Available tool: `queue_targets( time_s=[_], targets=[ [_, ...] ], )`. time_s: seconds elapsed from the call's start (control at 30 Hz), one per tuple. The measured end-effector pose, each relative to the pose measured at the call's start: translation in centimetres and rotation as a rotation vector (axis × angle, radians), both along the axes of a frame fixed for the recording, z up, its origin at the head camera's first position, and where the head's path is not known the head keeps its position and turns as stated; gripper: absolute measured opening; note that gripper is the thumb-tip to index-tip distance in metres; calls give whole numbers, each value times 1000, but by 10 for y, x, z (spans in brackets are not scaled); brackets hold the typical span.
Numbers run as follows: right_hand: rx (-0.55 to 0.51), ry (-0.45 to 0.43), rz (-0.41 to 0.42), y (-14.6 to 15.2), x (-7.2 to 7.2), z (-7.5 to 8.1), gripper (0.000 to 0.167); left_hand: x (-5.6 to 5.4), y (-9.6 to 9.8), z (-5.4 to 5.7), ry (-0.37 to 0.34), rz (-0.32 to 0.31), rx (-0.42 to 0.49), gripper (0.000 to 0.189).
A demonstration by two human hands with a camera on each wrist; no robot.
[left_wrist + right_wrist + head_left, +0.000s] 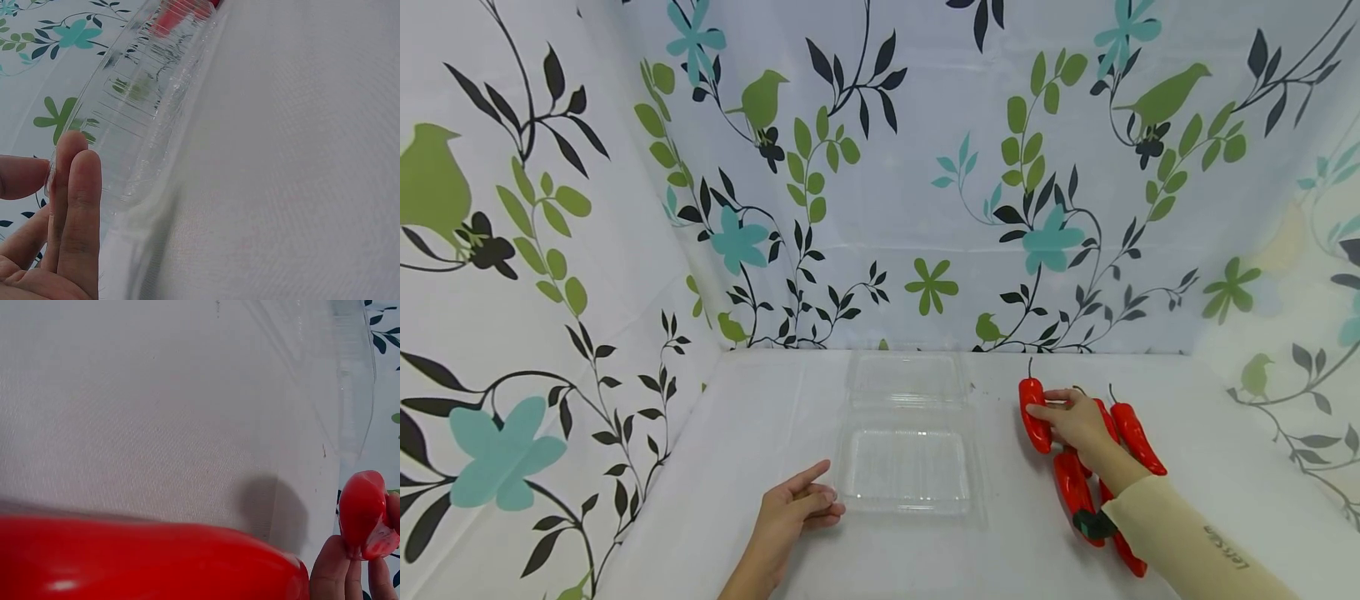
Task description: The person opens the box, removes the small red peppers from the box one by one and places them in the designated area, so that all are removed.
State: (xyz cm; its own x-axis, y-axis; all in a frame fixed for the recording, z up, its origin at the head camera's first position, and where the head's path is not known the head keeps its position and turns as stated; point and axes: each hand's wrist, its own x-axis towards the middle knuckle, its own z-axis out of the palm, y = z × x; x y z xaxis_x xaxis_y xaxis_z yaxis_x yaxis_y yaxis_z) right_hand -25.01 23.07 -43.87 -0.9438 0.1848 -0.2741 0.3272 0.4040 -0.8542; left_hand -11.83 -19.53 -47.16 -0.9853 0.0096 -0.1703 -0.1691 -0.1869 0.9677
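A glossy red chili pepper [1036,417] with a dark thin stem is pinched between the thumb and fingers of my right hand [1071,417]. The right wrist view shows its rounded red end [362,509] at the fingertips. My left hand [797,512] is at the left side of a clear plastic container [973,475], its fingers fairly straight and thumb spread apart. Up close, the fingertips [84,169] overlap the container's near edge; whether they touch it is unclear. The container's lid [906,375] lies folded back behind it.
Several more red chili peppers [1138,437] lie around and beneath my right forearm, partly hidden by it. One [150,559] looms close in the right wrist view. A white cloth covers the table [737,417], with a patterned curtain [887,208] behind and at both sides.
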Motion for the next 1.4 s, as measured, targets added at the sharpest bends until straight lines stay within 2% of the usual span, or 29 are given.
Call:
queue_targets(
  time_s=[0.37,0.67,1.03,1.4],
  targets=[
    [99,11,53,1,0,-7,75,0,1,0,-6,0,-1,61],
    [307,38,153,4,1,-6,70,1,0,0,1,-7,1,62],
    [468,108,187,2,2,-14,65,2,0,1,-5,-2,-6,63],
    [487,107,199,0,6,-8,68,2,-1,0,-4,7,-16,61]
  ],
)
